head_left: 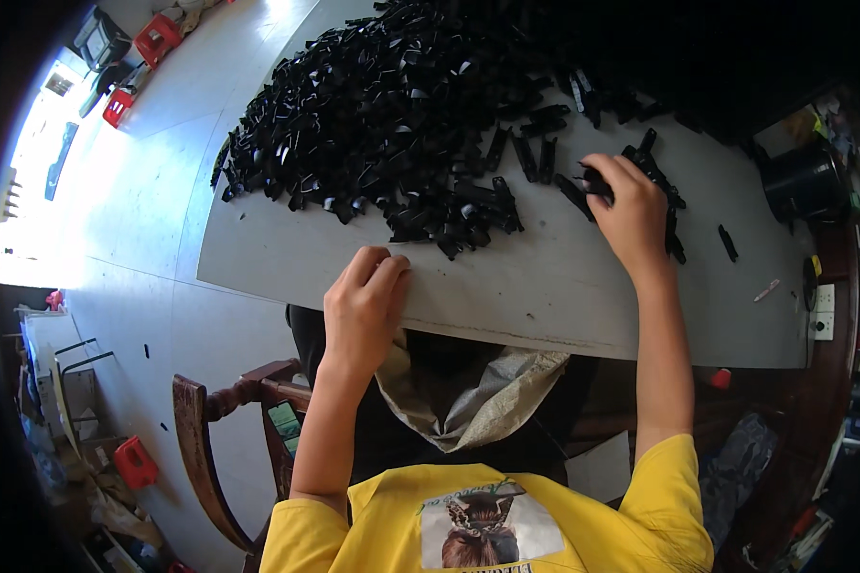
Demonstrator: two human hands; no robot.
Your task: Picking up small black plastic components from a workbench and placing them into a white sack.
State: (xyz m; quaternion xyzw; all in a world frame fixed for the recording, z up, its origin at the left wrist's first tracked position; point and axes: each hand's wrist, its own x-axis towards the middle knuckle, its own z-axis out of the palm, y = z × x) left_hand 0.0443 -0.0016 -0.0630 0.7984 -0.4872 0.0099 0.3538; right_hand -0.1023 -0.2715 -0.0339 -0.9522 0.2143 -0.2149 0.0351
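Observation:
A large heap of small black plastic pieces (363, 115) covers the far left and middle of the grey table (296, 244). My right hand (634, 205) is over the table to the right of the heap, its thumb and fingers closed on a black plastic piece (597, 181). More loose black pieces (652, 164) lie just beyond and beside that hand. My left hand (361, 298) is at the near table edge, below the heap, with its fingers curled together; what they hold, if anything, is hidden. Below the edge, a woven sack (506, 396) hangs open in front of my lap.
One black piece (727, 243) and a thin pale stick-like object (766, 290) lie toward the table's right side. A black cylindrical container (805, 183) stands at the far right. On my left are a wooden chair (201, 449) and, on the floor, a red plastic object (136, 462).

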